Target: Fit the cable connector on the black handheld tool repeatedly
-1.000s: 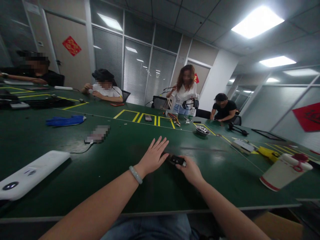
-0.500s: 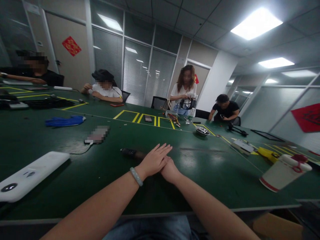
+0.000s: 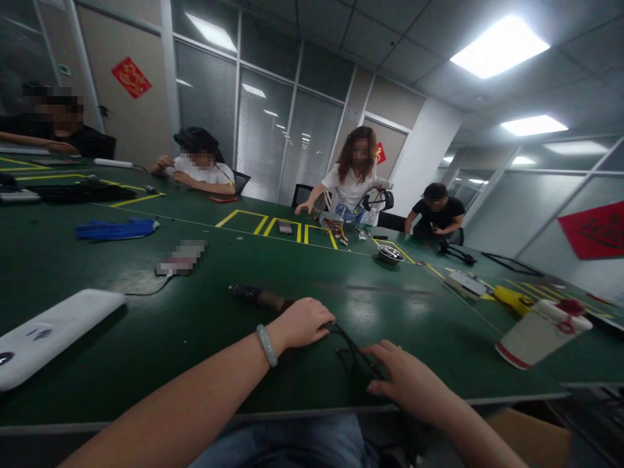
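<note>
A dark cylindrical tool (image 3: pixel 260 299), like a corded electric screwdriver with a narrow left tip, lies on the green table. My left hand (image 3: pixel 305 323), a pale bangle on its wrist, is closed over the tool's right end; the fingers hide that part. From there a black cable (image 3: pixel 351 344) runs right and toward the table's front edge, with what looks like a loop or cable end beside it. My right hand (image 3: pixel 404 370) is at this cable, thumb and fingers apart around it; whether they touch it I cannot tell.
At left are a white power bank-like device (image 3: pixel 58 331), a phone (image 3: pixel 181 258) on a cord and a blue glove (image 3: pixel 117 229). A metal bowl (image 3: pixel 390 253) stands ahead; a white cup (image 3: pixel 541 331) stands right. Several people sit or stand across the table (image 3: pixel 195 364).
My hands, earlier together over the tool, have separated. The right hand moved right and nearer, uncovering the black cable. Across the table, a standing person has stretched an arm to the left.
</note>
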`<state>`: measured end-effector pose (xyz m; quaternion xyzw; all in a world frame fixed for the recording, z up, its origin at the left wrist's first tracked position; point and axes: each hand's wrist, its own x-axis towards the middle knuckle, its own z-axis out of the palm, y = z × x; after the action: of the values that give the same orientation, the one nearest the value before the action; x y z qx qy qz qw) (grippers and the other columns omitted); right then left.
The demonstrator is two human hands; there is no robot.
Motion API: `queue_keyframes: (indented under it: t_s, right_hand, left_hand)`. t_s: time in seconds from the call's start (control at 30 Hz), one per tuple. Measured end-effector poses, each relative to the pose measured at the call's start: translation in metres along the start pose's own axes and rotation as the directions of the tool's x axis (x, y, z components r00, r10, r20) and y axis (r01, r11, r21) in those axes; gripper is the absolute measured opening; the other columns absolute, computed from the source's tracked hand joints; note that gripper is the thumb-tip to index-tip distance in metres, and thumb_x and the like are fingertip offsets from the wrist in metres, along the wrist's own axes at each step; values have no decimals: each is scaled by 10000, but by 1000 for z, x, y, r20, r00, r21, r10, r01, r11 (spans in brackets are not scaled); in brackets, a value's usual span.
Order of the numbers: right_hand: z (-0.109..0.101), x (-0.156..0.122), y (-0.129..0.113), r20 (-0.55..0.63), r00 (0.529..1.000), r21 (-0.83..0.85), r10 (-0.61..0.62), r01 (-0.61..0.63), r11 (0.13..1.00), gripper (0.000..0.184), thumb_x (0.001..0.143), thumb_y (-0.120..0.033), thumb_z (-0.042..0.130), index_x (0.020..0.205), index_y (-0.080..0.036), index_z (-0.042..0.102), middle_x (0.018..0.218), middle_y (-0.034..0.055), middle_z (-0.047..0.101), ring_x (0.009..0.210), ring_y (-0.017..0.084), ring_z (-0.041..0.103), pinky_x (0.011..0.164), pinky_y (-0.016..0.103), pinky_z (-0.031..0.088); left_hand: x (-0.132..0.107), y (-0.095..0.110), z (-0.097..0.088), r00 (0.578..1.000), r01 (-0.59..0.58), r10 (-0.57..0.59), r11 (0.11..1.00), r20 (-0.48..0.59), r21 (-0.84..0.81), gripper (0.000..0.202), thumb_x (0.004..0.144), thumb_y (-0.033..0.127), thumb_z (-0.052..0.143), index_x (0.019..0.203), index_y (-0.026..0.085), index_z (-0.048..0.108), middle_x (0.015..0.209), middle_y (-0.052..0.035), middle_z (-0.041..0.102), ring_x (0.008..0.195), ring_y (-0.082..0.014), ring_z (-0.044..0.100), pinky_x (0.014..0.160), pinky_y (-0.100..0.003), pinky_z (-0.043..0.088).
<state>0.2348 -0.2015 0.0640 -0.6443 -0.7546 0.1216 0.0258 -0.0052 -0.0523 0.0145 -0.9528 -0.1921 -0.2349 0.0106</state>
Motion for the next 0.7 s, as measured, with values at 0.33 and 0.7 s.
queue_keyframes:
  t_s: [0.33,0.7]
  right_hand:
    - [25,-5,1,-209,976,105,61,-40,994,218,787,-169,524,958,-249,632,930,11,612,830,153,569,747,252,370]
    - [31,14,-7,-190,981,20,40,-37,999,119,762,-248,640,871,-208,614,879,16,590,794,158,554,731,270,352]
  left_hand:
    - [0,-2,1,993,114,-115,993,35,17,185,886,279,550,1058,249,612,1002,-27,662,942,-195,604,848,-323,432]
    - [-2,-5,-9,987,130,-128,991,96,-16,181,825,194,560,1003,226,557,970,-21,630,902,-188,598,797,-287,437]
